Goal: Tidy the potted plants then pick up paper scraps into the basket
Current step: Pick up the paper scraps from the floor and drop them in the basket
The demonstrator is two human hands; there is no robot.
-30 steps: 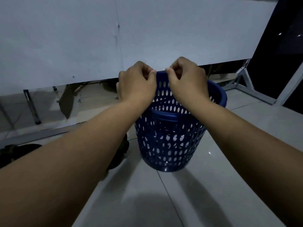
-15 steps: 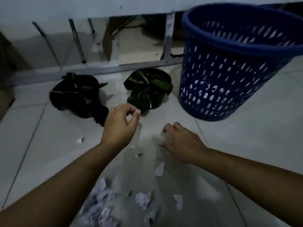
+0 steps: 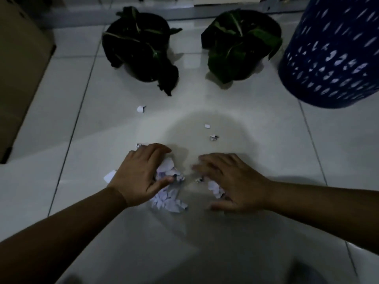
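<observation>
A heap of white paper scraps lies on the tiled floor between my hands. My left hand rests on its left side, fingers curled around the scraps. My right hand lies flat with fingers spread over a few more scraps. Loose bits lie farther out. Two potted plants in dark pots stand side by side at the back. The blue perforated basket stands at the far right.
A brown cardboard box runs along the left edge. A metal frame rail crosses the floor behind the plants. Tile floor lies open to the right and in front.
My view dropped from the basket to the floor. Both hands left the basket rim and came down onto the scrap heap, the left closing around it.
</observation>
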